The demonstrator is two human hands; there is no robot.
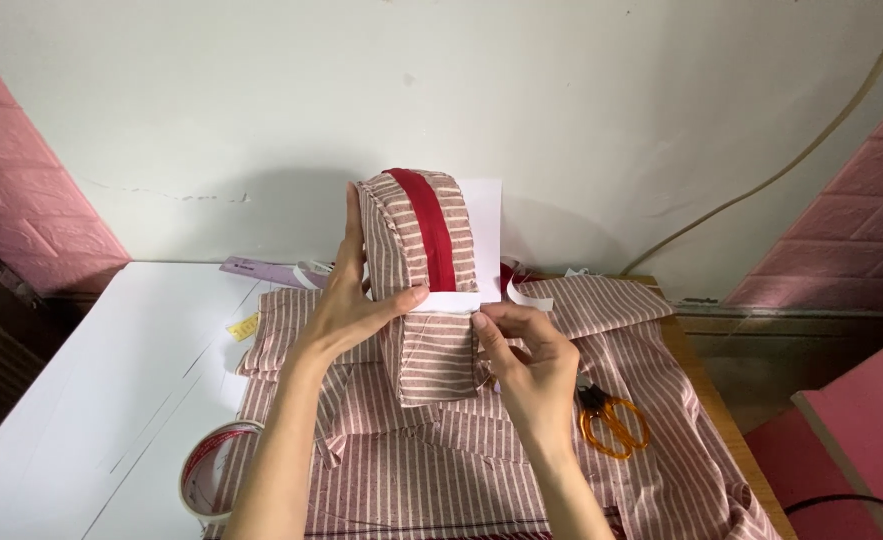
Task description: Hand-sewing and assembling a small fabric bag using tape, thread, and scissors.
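The striped pouch [423, 290] stands upright between both hands, the left hand [353, 305] clasping its side, the right hand [526, 355] pinching its white strip [453, 301].

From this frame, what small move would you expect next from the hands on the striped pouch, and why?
Probably pressing the white strip flat across the striped pouch. The left hand braces the pouch's side with its thumb on the strip; the right hand pinches the strip's other end beside the red zipper band. The strip looks only partly laid down.
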